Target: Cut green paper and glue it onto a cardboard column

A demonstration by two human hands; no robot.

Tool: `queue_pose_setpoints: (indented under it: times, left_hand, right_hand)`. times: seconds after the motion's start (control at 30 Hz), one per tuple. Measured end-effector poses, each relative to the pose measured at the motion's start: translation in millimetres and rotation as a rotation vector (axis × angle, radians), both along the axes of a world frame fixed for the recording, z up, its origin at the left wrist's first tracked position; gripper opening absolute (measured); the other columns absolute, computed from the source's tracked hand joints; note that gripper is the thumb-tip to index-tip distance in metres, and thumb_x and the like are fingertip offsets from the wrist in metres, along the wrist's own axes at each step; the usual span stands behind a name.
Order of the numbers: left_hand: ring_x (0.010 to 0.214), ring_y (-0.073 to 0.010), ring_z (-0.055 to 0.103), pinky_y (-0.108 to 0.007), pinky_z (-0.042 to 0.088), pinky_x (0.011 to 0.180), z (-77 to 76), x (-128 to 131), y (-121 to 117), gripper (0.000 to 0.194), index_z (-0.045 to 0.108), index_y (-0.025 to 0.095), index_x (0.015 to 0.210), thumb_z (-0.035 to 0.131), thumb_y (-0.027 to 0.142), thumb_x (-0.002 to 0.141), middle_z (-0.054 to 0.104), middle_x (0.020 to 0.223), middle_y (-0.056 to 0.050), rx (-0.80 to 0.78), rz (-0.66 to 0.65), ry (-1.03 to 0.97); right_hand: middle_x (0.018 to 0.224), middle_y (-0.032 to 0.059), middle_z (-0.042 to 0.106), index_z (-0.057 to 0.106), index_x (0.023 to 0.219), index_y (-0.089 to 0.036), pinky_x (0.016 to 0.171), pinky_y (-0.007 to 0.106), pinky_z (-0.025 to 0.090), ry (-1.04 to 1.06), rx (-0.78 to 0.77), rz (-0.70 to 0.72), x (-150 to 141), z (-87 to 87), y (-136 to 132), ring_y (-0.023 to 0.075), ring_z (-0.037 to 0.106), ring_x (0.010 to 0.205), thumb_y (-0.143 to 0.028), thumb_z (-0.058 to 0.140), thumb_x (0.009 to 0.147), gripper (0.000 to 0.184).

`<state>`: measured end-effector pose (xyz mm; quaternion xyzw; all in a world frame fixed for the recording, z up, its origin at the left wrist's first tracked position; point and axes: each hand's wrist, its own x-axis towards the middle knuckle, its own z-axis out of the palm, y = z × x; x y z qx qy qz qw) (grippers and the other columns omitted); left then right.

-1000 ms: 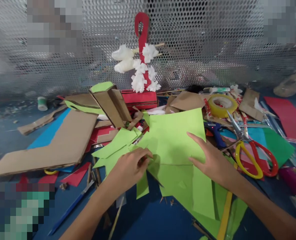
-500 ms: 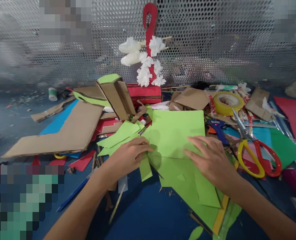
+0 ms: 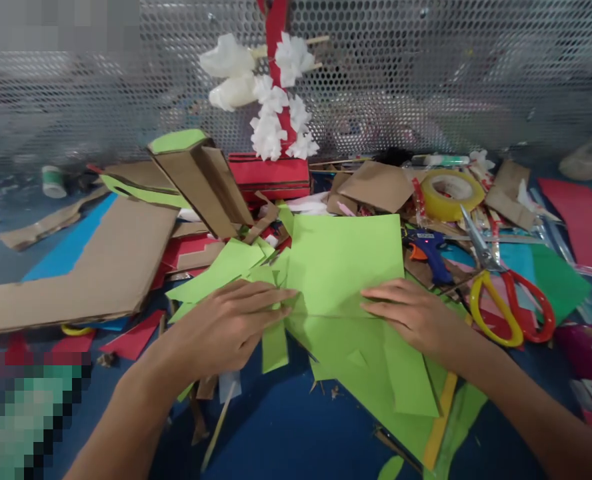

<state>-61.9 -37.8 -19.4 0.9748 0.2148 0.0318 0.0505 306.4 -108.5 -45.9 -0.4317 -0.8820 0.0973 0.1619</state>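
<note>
A rectangular piece of lime-green paper (image 3: 346, 263) lies flat over larger green sheets. My left hand (image 3: 236, 323) touches its lower left edge, fingers stretched out and thumb below. At the right side, my right hand (image 3: 406, 310) rests its extended fingertips on the same paper. Neither hand is wrapped around anything. Under the right wrist runs a yellow strip (image 3: 441, 423), and a narrow green paper piece (image 3: 411, 373) lies beside it. Green scraps (image 3: 226, 267) are piled beyond the left hand.
Scissors (image 3: 496, 287), a blue glue gun (image 3: 431, 253) and a tape roll (image 3: 451, 193) lie at right. An L-shaped cardboard piece (image 3: 101, 267) lies left. Behind stand a cardboard form (image 3: 196, 180) and a red base (image 3: 271, 177) with white paper flowers, before a perforated metal panel (image 3: 401, 80).
The view has shifted, so the background sits further left and higher. My left fingers have straightened along the paper's edge, and my right fingers have moved slightly left and lie flatter.
</note>
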Motion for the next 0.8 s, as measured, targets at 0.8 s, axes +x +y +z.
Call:
queue_pose_setpoints:
  times: [0.8]
  left_hand:
    - [0.127, -0.0288, 0.065, -0.047, 0.051, 0.109, -0.6, 36.6, -31.7, 0.042, 0.06, 0.024, 0.146, 0.051, 0.029, 0.106, 0.067, 0.144, -0.01, 0.103, -0.002, -0.019]
  right_hand:
    - [0.128, 0.0117, 0.077, 0.081, 0.116, -0.019, 0.096, 0.047, 0.06, -0.014, 0.034, 0.016, -7.9, 13.7, -0.6, 0.0276, 0.071, 0.113, -0.02, 0.058, 0.105, 0.026]
